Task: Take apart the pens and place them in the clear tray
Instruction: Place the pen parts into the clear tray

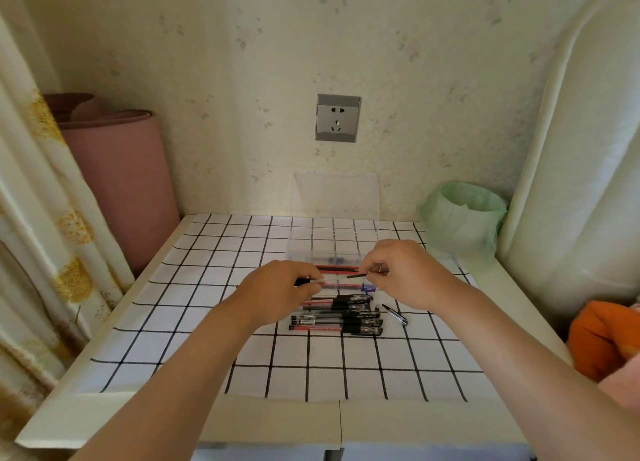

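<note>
Clear tray point(295, 251) sits far-centre on table point(277, 422), on grid cloth point(207, 253), w/ its lid point(334, 194) stood open against the wall. Tray is split into compartments running L–R. Back one holds a dark pen part point(338, 260). Next row holds red refills point(337, 269). Front row has more red pieces, partly hidden by the hands, plus a blue cap point(369, 288) at R end. Piece count can't be told. Both hands are held just over tray's near edge. L hand point(280, 289) is curled round a clear barrel point(323, 280), a black end poking out on its L side. R hand point(403, 270) pinches a thin dark refill point(356, 275) btwn thumb & fingers. Refill lies in line w/ barrel; can't tell if its tip is inside barrel or just clear of it. On cloth, near side of tray: pile of whole pens point(341, 315), black & red, lying parallel L–R. Just R of pile lies one loose black cap point(394, 314) w/ clip, not touching pile. Green-bagged bin point(464, 215) stands past table's far R corner, contents unclear.
</note>
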Motion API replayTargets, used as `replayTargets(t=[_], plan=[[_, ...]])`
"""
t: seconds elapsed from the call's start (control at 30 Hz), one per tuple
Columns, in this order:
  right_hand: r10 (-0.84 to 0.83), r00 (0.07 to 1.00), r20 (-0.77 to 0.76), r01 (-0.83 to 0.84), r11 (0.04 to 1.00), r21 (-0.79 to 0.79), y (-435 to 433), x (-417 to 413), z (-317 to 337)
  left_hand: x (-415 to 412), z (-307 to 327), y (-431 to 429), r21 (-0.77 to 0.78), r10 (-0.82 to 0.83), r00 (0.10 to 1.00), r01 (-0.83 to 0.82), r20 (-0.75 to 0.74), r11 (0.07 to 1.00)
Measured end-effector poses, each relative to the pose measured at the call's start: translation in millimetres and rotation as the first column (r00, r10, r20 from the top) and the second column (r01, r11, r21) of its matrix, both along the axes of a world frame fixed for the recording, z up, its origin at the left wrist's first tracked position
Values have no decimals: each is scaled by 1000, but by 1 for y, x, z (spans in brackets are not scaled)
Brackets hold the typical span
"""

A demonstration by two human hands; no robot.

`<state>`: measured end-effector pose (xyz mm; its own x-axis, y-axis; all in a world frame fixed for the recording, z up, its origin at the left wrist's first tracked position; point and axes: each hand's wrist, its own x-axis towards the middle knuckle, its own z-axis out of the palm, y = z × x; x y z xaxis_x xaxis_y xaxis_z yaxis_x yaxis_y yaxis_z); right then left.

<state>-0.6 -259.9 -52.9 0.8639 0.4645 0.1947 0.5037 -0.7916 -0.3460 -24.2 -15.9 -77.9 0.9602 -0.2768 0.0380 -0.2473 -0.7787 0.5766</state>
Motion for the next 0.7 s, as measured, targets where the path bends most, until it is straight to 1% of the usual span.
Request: replayTargets(t=[0.07,0.17,0.27,0.37,0.43,0.5,0.6,0.7], plan=[[27,1000,3,-27,999,36,5,-2,-1,-1,0,-4,-2,-34,999,34,-5,999],[64,997,-38,-59,993,106,15,-6,-4,-3,-1,-10,-30,-76,997,76,-17,997],[51,995,-90,-36,985,168,18,-9,-5,-3,0,-13,-48,-74,997,74,0,996],[-39,996,-75,48,991,123,12,-9,-2,-2,1,-15,-58,-60,998,61,12,996],[-64,997,-48,69,992,106,10,-10,0,-2,1,-18,-58,-57,998,58,11,997],[-44,996,-79,53,991,124,10,-15,-1,-3,0,-22,-73,-67,998,67,0,995],[42,985,-168,-19,990,141,12,-22,-6,-5,-1,-28,-57,-92,996,91,-4,994],[22,986,-165,1,991,137,5,-22,-9,-5,-1,-32,-38,-85,996,84,-2,996]])
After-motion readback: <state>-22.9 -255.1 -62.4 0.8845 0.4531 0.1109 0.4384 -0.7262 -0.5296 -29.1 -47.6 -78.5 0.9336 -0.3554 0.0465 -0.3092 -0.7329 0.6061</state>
